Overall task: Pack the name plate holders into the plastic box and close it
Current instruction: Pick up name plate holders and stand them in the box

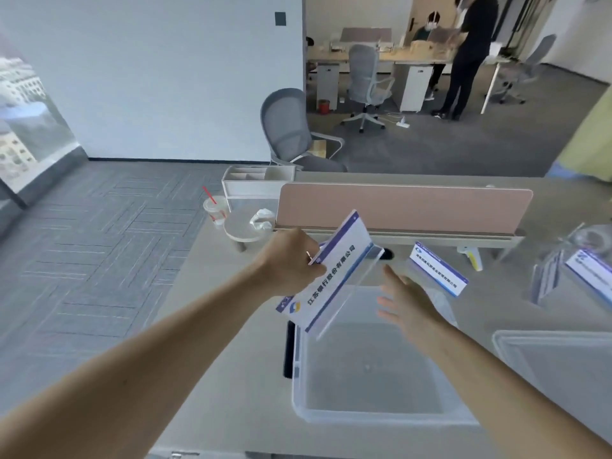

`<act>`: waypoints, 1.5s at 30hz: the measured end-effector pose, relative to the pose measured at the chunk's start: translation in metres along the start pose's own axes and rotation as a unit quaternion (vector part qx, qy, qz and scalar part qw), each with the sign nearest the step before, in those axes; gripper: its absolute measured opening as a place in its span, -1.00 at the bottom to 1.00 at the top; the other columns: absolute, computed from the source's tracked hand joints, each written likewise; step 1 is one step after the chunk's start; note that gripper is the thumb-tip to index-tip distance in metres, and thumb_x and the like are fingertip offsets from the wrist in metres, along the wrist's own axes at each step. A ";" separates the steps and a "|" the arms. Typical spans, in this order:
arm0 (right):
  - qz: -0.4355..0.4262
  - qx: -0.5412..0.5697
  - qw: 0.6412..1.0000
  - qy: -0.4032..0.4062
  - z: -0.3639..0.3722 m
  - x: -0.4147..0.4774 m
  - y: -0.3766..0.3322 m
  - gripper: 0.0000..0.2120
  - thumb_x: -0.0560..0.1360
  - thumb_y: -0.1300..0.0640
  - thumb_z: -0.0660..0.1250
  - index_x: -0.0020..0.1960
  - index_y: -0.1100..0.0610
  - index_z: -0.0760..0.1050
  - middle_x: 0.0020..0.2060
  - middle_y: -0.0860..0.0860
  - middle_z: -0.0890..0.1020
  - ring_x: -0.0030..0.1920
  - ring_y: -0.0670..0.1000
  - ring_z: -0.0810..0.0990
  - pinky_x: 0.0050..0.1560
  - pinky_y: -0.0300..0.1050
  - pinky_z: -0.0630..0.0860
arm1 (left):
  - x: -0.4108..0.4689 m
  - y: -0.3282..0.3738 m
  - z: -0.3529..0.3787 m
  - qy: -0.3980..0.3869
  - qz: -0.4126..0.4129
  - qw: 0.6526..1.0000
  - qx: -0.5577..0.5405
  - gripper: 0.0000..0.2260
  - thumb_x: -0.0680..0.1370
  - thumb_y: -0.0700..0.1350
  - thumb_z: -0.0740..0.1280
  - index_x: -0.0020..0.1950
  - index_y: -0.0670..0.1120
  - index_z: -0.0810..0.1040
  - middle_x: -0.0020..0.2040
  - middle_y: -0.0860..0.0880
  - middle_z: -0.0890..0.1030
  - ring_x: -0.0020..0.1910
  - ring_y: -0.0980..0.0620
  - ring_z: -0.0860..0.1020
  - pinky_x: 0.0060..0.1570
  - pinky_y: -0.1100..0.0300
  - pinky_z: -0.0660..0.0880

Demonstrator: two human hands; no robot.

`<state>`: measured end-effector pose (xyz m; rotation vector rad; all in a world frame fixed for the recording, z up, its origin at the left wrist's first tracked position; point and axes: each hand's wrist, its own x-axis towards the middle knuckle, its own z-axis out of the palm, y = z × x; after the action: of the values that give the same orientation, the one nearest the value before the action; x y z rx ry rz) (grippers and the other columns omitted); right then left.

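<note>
My left hand (pixel 291 260) grips a clear acrylic name plate holder (pixel 334 276) with a white and blue card, held tilted above the far left corner of the open clear plastic box (pixel 381 415). The box looks to hold nothing. My right hand (pixel 407 299) hovers open over the box's far rim, just right of the held holder, fingers spread. A second name plate holder (pixel 437 273) stands on the desk beyond the box. Further holders (pixel 583 273) stand at the right edge. The box lid (pixel 559 359) lies flat to the right of the box.
A pink desk divider (pixel 404 207) runs across behind the work area. A small round stand (pixel 241 226), a plastic cup with a red straw (pixel 215 207) and a white organiser (pixel 255 180) sit at the far left. Office chairs and two persons are in the background.
</note>
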<state>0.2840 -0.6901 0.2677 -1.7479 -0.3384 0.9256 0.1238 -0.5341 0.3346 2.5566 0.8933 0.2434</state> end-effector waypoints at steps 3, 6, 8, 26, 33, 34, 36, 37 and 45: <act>0.119 0.176 0.975 -0.068 0.012 0.004 0.011 -0.57 0.60 -0.16 0.21 0.18 0.20 0.49 0.10 0.14 0.63 0.14 0.20 0.63 0.15 0.18 0.57 | 0.009 0.003 0.026 -0.009 -0.065 0.996 -0.054 -0.59 0.43 -0.10 0.44 -0.54 -0.11 0.34 -0.56 0.03 0.34 -0.52 0.04 0.30 -0.50 0.21 0.18; 0.137 0.202 0.966 -0.084 0.016 0.014 0.014 -0.55 0.61 -0.13 0.22 0.19 0.25 0.52 0.11 0.18 0.67 0.12 0.24 0.66 0.06 0.18 0.61 | 0.020 -0.005 0.054 -0.021 -0.109 0.989 -0.096 -0.66 0.42 -0.11 0.41 -0.46 -0.12 0.33 -0.44 -0.07 0.33 -0.43 -0.03 0.24 -0.42 0.19 0.16; 0.148 0.186 0.968 -0.082 0.009 0.028 0.021 -0.53 0.60 -0.14 0.23 0.21 0.26 0.51 0.11 0.18 0.68 0.11 0.24 0.67 0.07 0.18 0.62 | 0.025 -0.008 0.073 -0.020 -0.137 0.983 -0.118 -0.63 0.41 -0.12 0.42 -0.46 -0.11 0.28 -0.42 -0.09 0.32 -0.43 -0.04 0.25 -0.41 0.20 0.16; -0.114 -0.461 0.879 -0.047 -0.196 0.131 0.159 -0.32 0.54 0.15 0.36 0.55 0.20 0.11 0.52 0.11 0.23 0.52 0.10 0.16 0.44 0.03 0.23 | -0.006 -0.013 0.265 -0.090 -0.401 0.911 0.034 -0.78 0.54 -0.17 0.20 -0.30 -0.14 0.32 -0.19 -0.12 0.53 -0.22 -0.23 0.56 -0.32 0.11 0.37; -0.098 -0.404 0.909 -0.026 -0.175 0.129 0.190 -0.28 0.56 0.38 0.09 0.59 0.21 -0.23 0.55 0.14 0.14 0.55 0.11 0.11 0.44 0.01 0.25 | 0.002 -0.016 0.290 -0.090 -0.428 0.897 0.069 -0.79 0.52 -0.32 0.18 -0.30 -0.13 0.35 -0.12 -0.20 0.60 -0.10 -0.28 0.61 -0.28 0.05 0.43; -0.103 -0.400 0.910 -0.017 -0.174 0.131 0.194 -0.29 0.55 0.41 0.06 0.59 0.22 -0.23 0.53 0.15 0.18 0.54 0.11 0.13 0.45 0.00 0.24 | 0.005 -0.015 0.291 -0.094 -0.429 0.895 0.074 -0.79 0.50 -0.34 0.17 -0.31 -0.13 0.35 -0.15 -0.19 0.59 -0.12 -0.28 0.60 -0.28 0.05 0.43; -0.112 -0.398 0.910 -0.003 -0.172 0.133 0.200 -0.29 0.54 0.43 0.03 0.59 0.23 -0.22 0.52 0.17 0.20 0.54 0.10 0.11 0.47 -0.03 0.20 | 0.006 -0.014 0.289 -0.103 -0.430 0.893 0.085 -0.77 0.47 -0.38 0.17 -0.34 -0.12 0.32 -0.26 -0.12 0.50 -0.18 -0.24 0.56 -0.30 0.06 0.42; -0.115 -0.396 0.911 0.004 -0.171 0.133 0.203 -0.29 0.54 0.44 0.03 0.59 0.23 -0.22 0.53 0.18 0.19 0.54 0.10 0.10 0.47 -0.05 0.18 | 0.006 -0.013 0.289 -0.110 -0.428 0.892 0.094 -0.75 0.46 -0.40 0.18 -0.35 -0.11 0.30 -0.30 -0.09 0.46 -0.21 -0.22 0.54 -0.31 0.06 0.41; -0.133 -0.384 0.914 0.015 -0.168 0.131 0.207 -0.28 0.54 0.45 0.04 0.59 0.21 -0.21 0.55 0.16 0.15 0.55 0.09 0.11 0.42 -0.16 0.14 | 0.000 -0.012 0.287 -0.140 -0.394 0.899 0.132 -0.67 0.43 -0.47 0.20 -0.37 -0.10 0.26 -0.38 -0.03 0.35 -0.19 -0.19 0.59 -0.32 0.06 0.41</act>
<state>0.4481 -0.8010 0.0468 -2.3383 -0.9973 0.5895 0.2016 -0.6202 0.0720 2.1292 1.8226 -0.5041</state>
